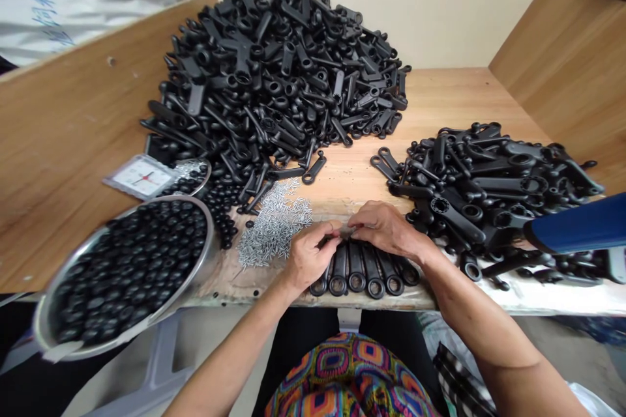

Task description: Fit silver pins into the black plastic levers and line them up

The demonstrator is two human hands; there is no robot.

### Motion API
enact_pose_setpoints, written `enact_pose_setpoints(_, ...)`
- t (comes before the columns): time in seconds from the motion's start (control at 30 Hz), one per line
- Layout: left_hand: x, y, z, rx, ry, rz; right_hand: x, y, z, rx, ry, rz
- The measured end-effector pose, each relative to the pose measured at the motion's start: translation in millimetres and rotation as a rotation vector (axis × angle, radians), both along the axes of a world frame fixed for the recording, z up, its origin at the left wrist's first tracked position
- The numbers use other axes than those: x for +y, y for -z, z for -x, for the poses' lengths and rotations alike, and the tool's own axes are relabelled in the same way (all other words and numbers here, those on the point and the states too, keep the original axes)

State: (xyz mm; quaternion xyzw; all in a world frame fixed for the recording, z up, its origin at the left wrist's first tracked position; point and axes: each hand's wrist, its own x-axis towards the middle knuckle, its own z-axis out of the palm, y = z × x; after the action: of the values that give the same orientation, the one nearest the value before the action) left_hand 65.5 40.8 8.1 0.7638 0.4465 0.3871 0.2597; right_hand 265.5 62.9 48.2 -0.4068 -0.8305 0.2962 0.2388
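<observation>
Pinching together at the table's near edge, the fingertips of the left hand [307, 255] and the right hand [386, 229] meet over a small pale piece [346, 232] held between them, too small and blurred to name. Directly under the fingers lies a row of black handle-shaped parts [362, 270], side by side, ring ends toward the person; both hands rest on or just above this row. Just left of the left fingers sits a loose heap of small silver pins [274, 225] on the wooden table [440, 104]. Farther left, a metal bowl [203, 260] of round black pieces overhangs the table edge, with a small white clock [141, 177] behind it. Right of the right fingers spreads a lower pile of the same black parts [493, 192], and a blue object [580, 225] juts in from the right edge above it. Well beyond the fingers rises the big black heap [278, 71].
</observation>
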Motion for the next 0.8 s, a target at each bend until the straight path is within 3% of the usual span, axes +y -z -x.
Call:
enact_pose_setpoints(0.57, -7, 4.1, -7, -0.027, -0.077, -0.052, -1, 4.1, 4, 0.062, -0.027, -0.112)
enact_pose_setpoints(0.8, -10, 6.6, -17, -0.004, -0.061, -0.158, -1, 10.6, -1, 0.064, -0.074, -0.093)
